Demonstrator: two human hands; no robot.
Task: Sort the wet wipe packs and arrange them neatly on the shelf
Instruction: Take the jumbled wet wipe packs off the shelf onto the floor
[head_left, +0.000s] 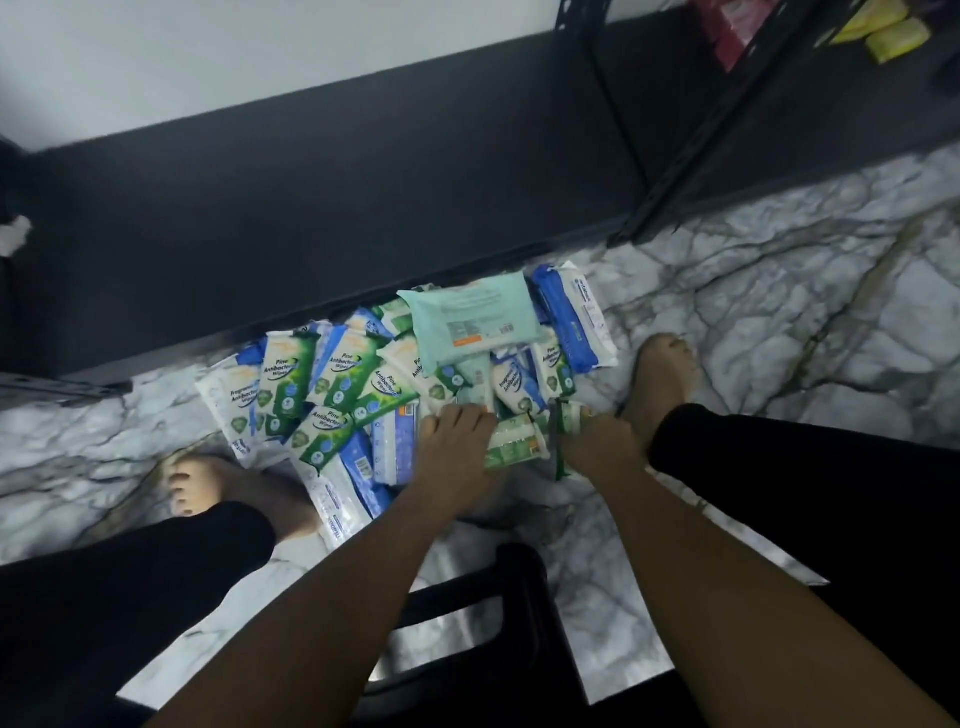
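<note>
Sorting step: selecting from the floor pile (332, 384). Left hand (457, 439) curls round a pine wipes pack (517, 441); right hand (597, 447) meets its other end (grip cannot be told). Next: lift onto shelf (363, 208).

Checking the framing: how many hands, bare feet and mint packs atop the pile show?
Hands: 2 (left hand, right hand)
Bare feet: 2 (left foot, right foot)
Mint pack on top: 1
Total: 5
</note>
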